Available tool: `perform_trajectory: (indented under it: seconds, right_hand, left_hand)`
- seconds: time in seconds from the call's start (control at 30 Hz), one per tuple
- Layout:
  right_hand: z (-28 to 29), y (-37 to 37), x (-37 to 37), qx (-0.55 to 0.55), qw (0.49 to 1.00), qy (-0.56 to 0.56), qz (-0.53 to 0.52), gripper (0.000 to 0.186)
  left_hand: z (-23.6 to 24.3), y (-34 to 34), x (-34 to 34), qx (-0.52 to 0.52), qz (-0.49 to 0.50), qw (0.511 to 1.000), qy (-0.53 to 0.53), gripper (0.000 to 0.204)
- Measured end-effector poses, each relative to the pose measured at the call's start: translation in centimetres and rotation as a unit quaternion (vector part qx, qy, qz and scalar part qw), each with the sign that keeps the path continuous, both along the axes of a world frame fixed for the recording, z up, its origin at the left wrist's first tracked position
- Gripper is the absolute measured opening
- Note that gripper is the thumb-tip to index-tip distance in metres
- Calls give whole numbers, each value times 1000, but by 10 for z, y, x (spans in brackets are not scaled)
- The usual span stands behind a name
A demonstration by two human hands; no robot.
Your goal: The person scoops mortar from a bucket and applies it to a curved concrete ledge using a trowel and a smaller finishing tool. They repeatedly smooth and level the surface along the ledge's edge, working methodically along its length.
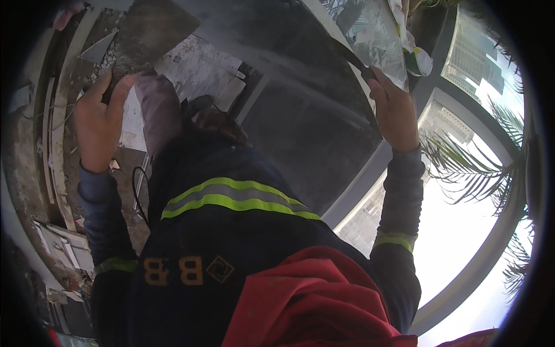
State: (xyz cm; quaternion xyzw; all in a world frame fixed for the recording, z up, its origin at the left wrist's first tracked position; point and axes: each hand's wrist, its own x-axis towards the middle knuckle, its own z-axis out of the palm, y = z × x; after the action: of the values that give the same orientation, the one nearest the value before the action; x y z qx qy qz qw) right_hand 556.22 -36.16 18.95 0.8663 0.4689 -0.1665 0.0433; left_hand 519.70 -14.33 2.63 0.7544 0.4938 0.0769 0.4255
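Note:
My left hand (103, 124) is raised on the left, its thumb and fingers closed round the dark handle of a flat, brownish board (156, 32). The board tilts up beyond the fingers, and its lower edge looks blurred. Over on the right, my right hand (396, 110) grips a dark, thin-bladed tool (350, 56), seen nearly edge-on. Its exact kind does not show. The blade points up and left, along the edge of a large dark grey panel (306, 127). Both arms are held apart, with my dark jacket (191, 243) between them.
Rubble and scraps lie on the dusty floor (72, 156) at left, beside a pile of broken boards (63, 243). A white sheet (202, 63) lies beyond my knee. Clear plastic sheeting (370, 34) hangs at upper right. Palm fronds (468, 168) and a grey frame (480, 118) stand at right.

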Motion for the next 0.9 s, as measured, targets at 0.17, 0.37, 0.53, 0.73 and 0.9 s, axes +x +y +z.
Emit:
perform_trajectory:
  seconds: [0.17,0.37,0.53,0.73,0.9]
  right_hand:
    - [-5,-45,-14,43,995,-55,-76,35]
    - [-66,-72,-47,164,985,26,-55,38]
    - [-141,-45,-60,320,936,49,-137,28]
    - [-172,-76,-65,402,887,-17,-225,19]
    - [-176,-103,-59,425,861,-8,-281,23]
  left_hand:
    - [4,-3,0,-7,15,1000,-9,46]
    - [8,-8,23,-22,-41,997,-66,44]
    - [25,-10,41,2,-95,994,-61,42]
    - [54,-21,40,81,-125,988,-47,49]
    - [72,-49,46,60,-103,992,-45,54]
